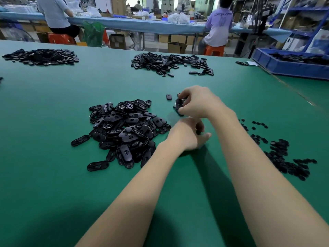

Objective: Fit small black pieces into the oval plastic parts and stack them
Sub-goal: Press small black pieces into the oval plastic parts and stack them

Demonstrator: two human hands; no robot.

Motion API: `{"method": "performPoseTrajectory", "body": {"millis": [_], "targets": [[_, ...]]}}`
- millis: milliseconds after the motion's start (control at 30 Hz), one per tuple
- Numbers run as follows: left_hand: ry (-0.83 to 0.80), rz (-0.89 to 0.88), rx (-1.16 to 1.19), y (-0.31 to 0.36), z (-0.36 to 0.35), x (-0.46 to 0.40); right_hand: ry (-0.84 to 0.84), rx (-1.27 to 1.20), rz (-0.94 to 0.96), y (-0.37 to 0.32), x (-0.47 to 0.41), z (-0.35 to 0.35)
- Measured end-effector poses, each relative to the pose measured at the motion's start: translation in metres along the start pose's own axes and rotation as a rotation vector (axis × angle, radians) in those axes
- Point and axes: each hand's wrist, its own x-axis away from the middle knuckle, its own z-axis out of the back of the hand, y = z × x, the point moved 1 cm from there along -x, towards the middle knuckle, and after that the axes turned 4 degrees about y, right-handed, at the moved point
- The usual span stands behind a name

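Right hand [195, 102] pinches small stack of oval parts [179, 106] at 12 o'clock of left hand [190, 134], likely steadying it for next piece. Left fingers curled, contents hidden. Oval heap [124, 129] at 9 o'clock, small pieces [281, 154] at 3 o'clock: both likely within reach.

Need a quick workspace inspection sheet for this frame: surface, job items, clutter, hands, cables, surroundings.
Surface: green mat table.
Job's things: near pile of oval parts left of hands; small black pieces scattered right; short stack under the right hand; single oval beside it.
Clutter: two far piles; blue bin holding more parts.
Hands: right hand grips the stack; left hand fingers curled, contents hidden.
Cables: nothing seen.
Surroundings: two seated people at a back bench; shelving right.
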Motion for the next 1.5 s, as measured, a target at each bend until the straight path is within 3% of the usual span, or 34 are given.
{"method": "performPoseTrajectory", "body": {"millis": [167, 300, 400, 533, 667, 867, 1233, 1500], "targets": [[0.005, -0.063, -0.040, 0.001, -0.001, -0.002, 0.037, -0.080, -0.182, 0.070, 0.021, 0.013], [0.062, -0.089, 0.031, 0.003, 0.000, -0.005, -0.083, -0.223, -0.124, 0.106, 0.038, 0.008], [0.058, -0.013, 0.220, 0.008, -0.001, -0.005, -0.170, -0.409, -0.030, 0.113, 0.043, 0.004], [0.041, 0.171, 0.537, 0.007, 0.001, -0.004, -0.221, -0.452, 0.018, 0.118, 0.047, 0.007], [0.042, 0.254, 0.731, 0.009, 0.002, -0.004, -0.217, -0.335, -0.034, 0.127, 0.051, 0.020], [0.072, 0.262, 0.784, 0.006, 0.001, -0.005, 0.042, -0.077, -0.235, 0.142, 0.049, 0.028], [0.079, 0.307, 0.824, 0.003, -0.002, -0.006, 0.028, 0.119, -0.281, 0.133, 0.050, 0.017], [0.056, 0.295, 0.799, 0.003, -0.002, -0.005, 0.054, 0.086, -0.309, 0.131, 0.053, 0.016]]}}
